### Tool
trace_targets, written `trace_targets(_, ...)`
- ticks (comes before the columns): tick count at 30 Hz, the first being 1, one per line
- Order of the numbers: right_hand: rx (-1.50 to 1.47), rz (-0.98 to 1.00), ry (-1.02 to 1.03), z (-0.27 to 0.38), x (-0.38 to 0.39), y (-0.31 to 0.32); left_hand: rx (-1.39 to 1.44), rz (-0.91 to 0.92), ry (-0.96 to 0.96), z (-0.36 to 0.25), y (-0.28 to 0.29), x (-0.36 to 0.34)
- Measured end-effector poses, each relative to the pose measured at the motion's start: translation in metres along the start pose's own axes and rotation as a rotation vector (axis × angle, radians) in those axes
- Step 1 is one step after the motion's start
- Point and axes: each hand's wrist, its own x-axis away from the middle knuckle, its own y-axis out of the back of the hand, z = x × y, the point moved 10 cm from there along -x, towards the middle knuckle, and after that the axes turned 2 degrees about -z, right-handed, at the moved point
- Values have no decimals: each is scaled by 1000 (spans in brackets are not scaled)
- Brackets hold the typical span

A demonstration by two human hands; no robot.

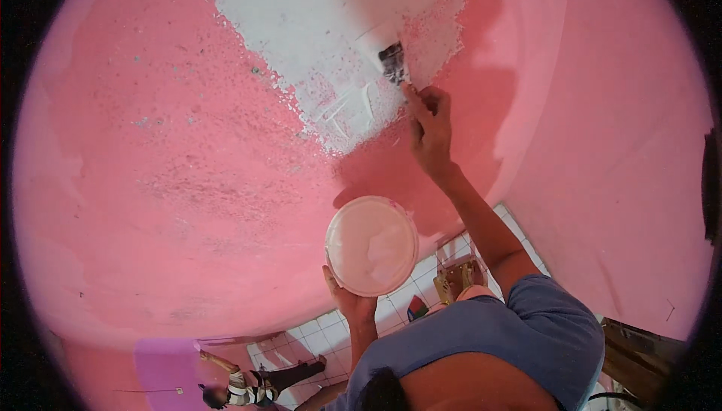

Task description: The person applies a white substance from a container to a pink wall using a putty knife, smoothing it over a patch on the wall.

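Two hands are busy at a big pink wall. The right hand is stretched up high, and its grip is closed around the handle of a flat scraper knife with a dark, smeared blade. The blade is pressed to the wall at the edge of a rough white patch of filler that spreads over the pink paint. The left hand is lower down. Its grip is curled under a round, pale plastic lid with white paste on it, held flat like a plate, just in front of the wall.

I think the step in hand is spreading the white paste thin over the wall. The patch has ragged edges, with specks of pink showing through near the bottom. A next move would call for a steady, flat pull of the blade across the ragged rim, keeping the lid close for more paste.

Far below I see a white tiled floor and another person down there.
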Motion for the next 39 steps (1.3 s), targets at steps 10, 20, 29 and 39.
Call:
trace_targets(10,271,115,365,-34,106,-16,-256,-76,-128,-16,1,3)
trace_targets(20,209,70,267,7,58,-23,-406,-132,-246,-35,3,9)
trace_targets(29,338,59,350,-48,99,0,-217,-100,-161,-33,13,8)
trace_targets(39,13,94,-26,-43,46,0,-155,-103,-118,-31,14,2)
